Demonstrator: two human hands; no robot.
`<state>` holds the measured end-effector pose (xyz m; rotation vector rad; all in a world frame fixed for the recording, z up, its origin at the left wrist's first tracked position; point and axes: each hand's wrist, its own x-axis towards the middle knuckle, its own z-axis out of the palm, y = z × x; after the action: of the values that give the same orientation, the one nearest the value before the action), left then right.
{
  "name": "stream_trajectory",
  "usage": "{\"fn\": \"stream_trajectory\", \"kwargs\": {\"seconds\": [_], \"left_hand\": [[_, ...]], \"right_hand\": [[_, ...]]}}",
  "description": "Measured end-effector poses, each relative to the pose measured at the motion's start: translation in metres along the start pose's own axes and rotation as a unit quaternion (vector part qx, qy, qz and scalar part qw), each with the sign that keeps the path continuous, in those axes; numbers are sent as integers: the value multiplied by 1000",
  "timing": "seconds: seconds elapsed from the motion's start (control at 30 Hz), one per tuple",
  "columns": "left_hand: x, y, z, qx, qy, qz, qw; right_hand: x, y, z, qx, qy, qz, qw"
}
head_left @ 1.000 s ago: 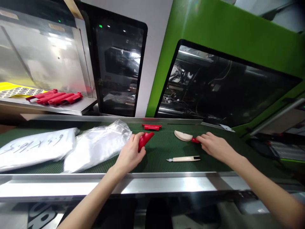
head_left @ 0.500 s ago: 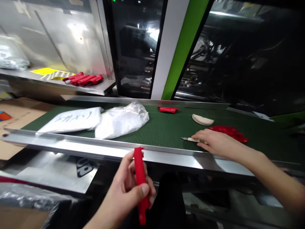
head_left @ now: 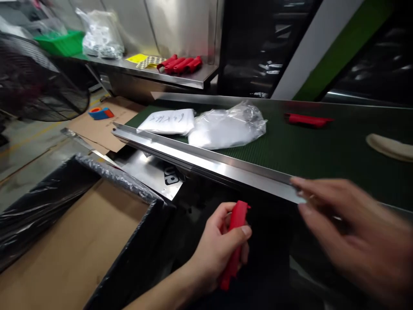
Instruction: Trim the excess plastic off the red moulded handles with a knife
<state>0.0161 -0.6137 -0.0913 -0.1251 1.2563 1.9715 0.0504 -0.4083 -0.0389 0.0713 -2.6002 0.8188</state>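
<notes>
Left hand (head_left: 219, 245) holds a red part (head_left: 238, 217) below the metal rail (head_left: 209, 162)

The red part stands tilted in the left hand, its fingers (head_left: 225, 208) wrapped around it and the thumb pressed across its side. The right hand (head_left: 355, 224) is blurred at the rail, thumb and forefinger close together; whether they hold anything cannot be told. At lower left lies a box (head_left: 127, 186) lined in black plastic, with brown cardboard inside.

Beyond the rail, the green surface (head_left: 322, 150) carries a pale half-round piece (head_left: 392, 147), a clear plastic bag (head_left: 222, 129), a white packet (head_left: 167, 122) with handwriting and, near the far edge, a red piece (head_left: 308, 120). The bag and packet lie side by side. Past the near end, a blue and orange ring (head_left: 102, 113) rests on a cardboard sheet (head_left: 111, 141).

Farther back, a steel surface (head_left: 193, 80) bears a row of red parts (head_left: 181, 64), a yellow sheet (head_left: 137, 58), a filled bag (head_left: 101, 36) and a green basket (head_left: 61, 43).
</notes>
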Motion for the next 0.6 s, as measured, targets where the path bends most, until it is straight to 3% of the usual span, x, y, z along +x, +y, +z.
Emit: {"fn": "stream_trajectory", "kwargs": {"seconds": [0.1, 0.17, 0.3, 0.37, 0.6], "left_hand": [[3, 0, -8, -17, 8, 2, 1000], [2, 3, -16, 5, 21, 3, 1000], [8, 16, -30, 63, 101, 27, 993], [14, 18, -30, 72, 104, 28, 992], [23, -5, -17, 52, 62, -45, 996]], "right_hand": [[-27, -6, 39, 27, -32, 7, 999], [-41, -1, 54, 52, -51, 31, 997], [-60, 5, 54, 111, -68, 153, 980], [-64, 3, 52, 151, -74, 196, 966], [-59, -9, 62, 190, 9, 204, 960]]}}
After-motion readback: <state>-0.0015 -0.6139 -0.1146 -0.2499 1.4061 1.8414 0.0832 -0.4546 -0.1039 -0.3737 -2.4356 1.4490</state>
